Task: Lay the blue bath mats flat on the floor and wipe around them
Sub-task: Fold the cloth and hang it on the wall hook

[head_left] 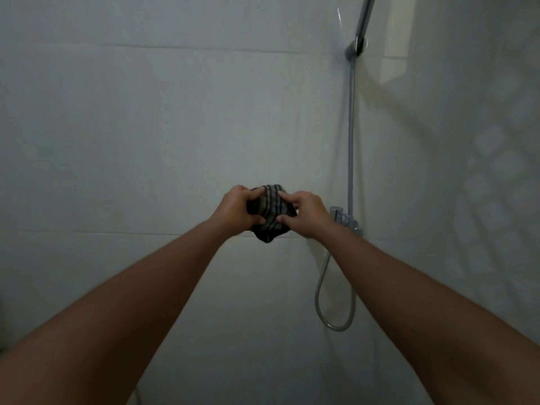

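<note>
Both your hands were out in front of you, close together, with the fingers of each curled round a small dark cloth point(270, 213) with pale stripes. Your left hand point(236, 210) pinched its left side and your right hand point(306, 214) pinched its right side, so the cloth sat bunched up between them. Behind your hands was a white tiled wall point(146, 127). A shiny tap point(340, 216) was just to the right of your right hand, and a shower hose point(350, 141) ran up above it and looped down below it. The blue bath mats and the floor were nowhere to be seen. Nothing was being wiped, and you seemed to be getting the cloth ready. Whether the mats lay flat could not be told.
</note>
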